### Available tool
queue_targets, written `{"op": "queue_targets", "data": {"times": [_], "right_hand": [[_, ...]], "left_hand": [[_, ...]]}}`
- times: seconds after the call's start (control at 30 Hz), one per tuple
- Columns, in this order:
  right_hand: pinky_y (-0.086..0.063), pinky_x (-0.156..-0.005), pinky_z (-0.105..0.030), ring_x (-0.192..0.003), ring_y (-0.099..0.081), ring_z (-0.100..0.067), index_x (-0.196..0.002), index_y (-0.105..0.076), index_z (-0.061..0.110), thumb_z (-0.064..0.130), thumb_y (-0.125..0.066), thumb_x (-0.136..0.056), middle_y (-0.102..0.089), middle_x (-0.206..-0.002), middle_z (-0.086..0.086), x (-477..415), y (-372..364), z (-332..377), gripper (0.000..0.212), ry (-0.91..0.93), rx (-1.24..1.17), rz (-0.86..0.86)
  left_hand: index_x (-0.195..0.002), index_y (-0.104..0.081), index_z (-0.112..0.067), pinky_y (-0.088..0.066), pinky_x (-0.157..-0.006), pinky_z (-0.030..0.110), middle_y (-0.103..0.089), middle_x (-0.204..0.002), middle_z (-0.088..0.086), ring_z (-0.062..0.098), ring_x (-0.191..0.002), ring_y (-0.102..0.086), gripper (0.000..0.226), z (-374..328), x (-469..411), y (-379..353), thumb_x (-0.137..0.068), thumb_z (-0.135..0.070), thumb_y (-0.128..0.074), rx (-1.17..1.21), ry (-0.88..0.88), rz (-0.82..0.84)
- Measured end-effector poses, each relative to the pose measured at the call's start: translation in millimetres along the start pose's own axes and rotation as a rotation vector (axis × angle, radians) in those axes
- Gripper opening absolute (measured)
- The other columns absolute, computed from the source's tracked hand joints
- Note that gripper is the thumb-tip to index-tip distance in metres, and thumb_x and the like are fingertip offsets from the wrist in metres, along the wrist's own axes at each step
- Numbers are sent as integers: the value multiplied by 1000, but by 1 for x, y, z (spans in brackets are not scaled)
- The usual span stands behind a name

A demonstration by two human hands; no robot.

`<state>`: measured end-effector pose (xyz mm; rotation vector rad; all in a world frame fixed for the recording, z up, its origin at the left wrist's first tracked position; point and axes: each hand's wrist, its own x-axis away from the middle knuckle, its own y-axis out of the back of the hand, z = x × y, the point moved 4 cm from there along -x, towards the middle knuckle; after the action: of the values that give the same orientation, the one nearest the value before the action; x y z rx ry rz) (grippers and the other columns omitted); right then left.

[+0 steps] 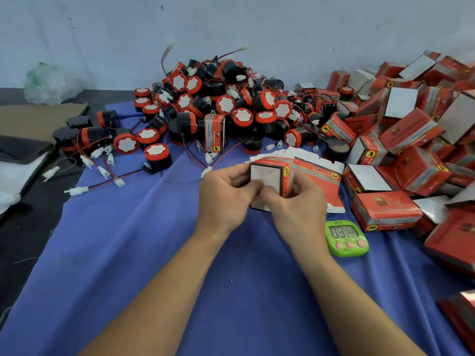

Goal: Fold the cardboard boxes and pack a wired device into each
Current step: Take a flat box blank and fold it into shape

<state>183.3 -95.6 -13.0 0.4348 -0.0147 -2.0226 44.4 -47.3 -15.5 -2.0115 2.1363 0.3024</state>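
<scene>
Two hands on one item. Left hand (pixel 226 194) and right hand (pixel 299 201) were pressed close together, both curled round a single red carton (pixel 270 176). The thumbs met on its white end face, a grip suited to tucking the end flap while keeping the walls square. Whether a device already sat inside could not be told; the end looked closed.

Carton location: held just above the blue cloth (pixel 154 253), directly over a stack of flat blanks (pixel 318 173), presumably so the next blank lay within easy reach.

Stock, unpacked: one large heap of wired devices (pixel 218 104), red-capped black cylinders with trailing leads and white plugs. It was piled at the far edge of the cloth, with a few strayed to the left.

Stock, boxed: one heap of folded boxes (pixel 411 140) banked along the right side, beside the devices, likely to keep finished work separate.

Sundry: one green timer (pixel 347 237) beside the right wrist, display facing the worker.
</scene>
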Motion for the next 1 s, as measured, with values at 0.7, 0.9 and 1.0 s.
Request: {"op": "queue_targets", "data": {"times": [0.7,0.9,1.0], "right_hand": [[-59,-83,-49,-84,-73,-23,-90,-75,11,19,-78,-69,-77,-85,-5,0,-8,0,22,-16,-24,562],[-60,-80,-54,-83,-74,-31,-88,-77,11,14,-76,-69,-77,-85,-11,4,-12,-2,19,-61,-99,519],[-53,-71,-53,-73,-61,-27,-86,-72,5,13,-73,-68,-71,-81,-23,1,-12,-1,19,-59,-158,407]], "left_hand": [[-98,-80,-22,-61,-88,42,-81,-96,5,21,-92,-78,62,17,1,0,-108,-58,-31,224,383,-76],[-102,-78,-14,-62,-81,41,-81,-97,12,27,-91,-78,62,17,0,1,-109,-54,-32,276,422,-97],[-104,-79,-9,-58,-96,54,-78,-104,19,37,-102,-74,56,15,1,0,-108,-49,-41,337,435,-113]]}}
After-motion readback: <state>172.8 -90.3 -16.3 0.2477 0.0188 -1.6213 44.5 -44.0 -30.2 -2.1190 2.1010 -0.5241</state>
